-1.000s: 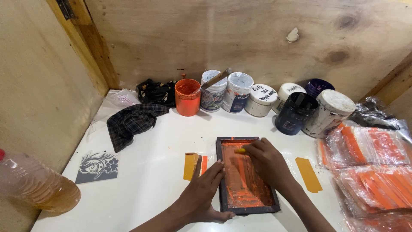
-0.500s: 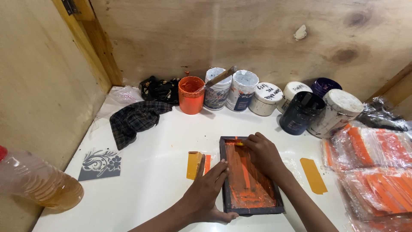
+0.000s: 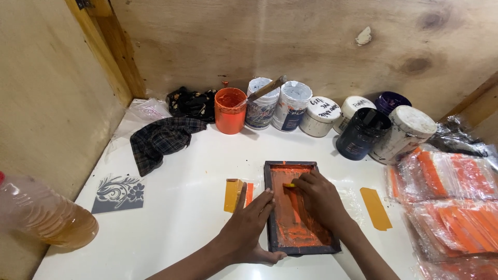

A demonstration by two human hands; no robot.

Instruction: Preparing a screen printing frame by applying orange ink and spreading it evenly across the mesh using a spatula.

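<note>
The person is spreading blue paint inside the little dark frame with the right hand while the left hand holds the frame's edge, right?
Not quite. The head view shows orange paint, not blue, inside the small dark rectangular frame. The rest holds: the right hand spreads it, and the left hand steadies the frame's left edge.

Packages and labels on the white worktable, right side and rear.
Clear plastic packets point(image 3: 450, 176) of orange pieces lay stacked at the right edge; a row of labelled paint jars point(image 3: 293, 106), white, dark and orange, stood along the back wall; an empty clear bag point(image 3: 146, 111) lay rear left.
</note>
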